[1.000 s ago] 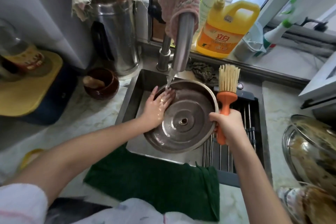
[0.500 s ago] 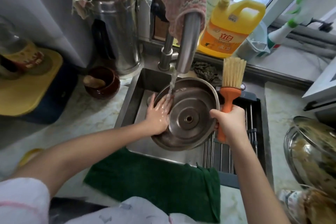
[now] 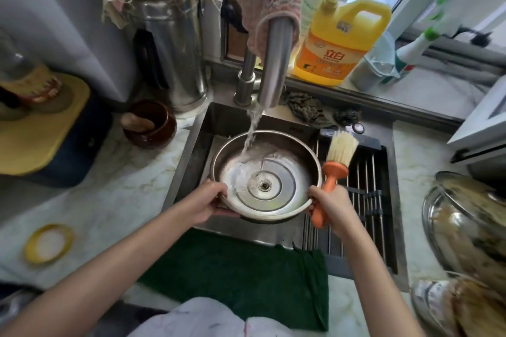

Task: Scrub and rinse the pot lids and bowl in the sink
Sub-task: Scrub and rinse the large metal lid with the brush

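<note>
A steel pot lid (image 3: 284, 169) is held over the sink (image 3: 202, 139), hollow underside up, and water from the faucet (image 3: 273, 63) runs into it. My left hand (image 3: 208, 201) grips the lid's near left rim. My right hand (image 3: 330, 206) holds the near right rim and also grips the orange handle of a scrub brush (image 3: 335, 169), whose pale bristles point up and away. A second steel lid (image 3: 465, 216) lies soiled on the counter at the right. No bowl can be made out.
A drying rack (image 3: 364, 200) spans the sink's right half. A green towel (image 3: 246, 268) hangs over the near edge. Behind the sink stand a yellow detergent jug (image 3: 339, 44) and a steel kettle (image 3: 175, 55); a brown jar (image 3: 150, 123) sits to the left.
The lid has been turned from tilted on edge to level with its hollow side up. My left hand moved from rubbing its surface to gripping the near rim. The brush tilted right.
</note>
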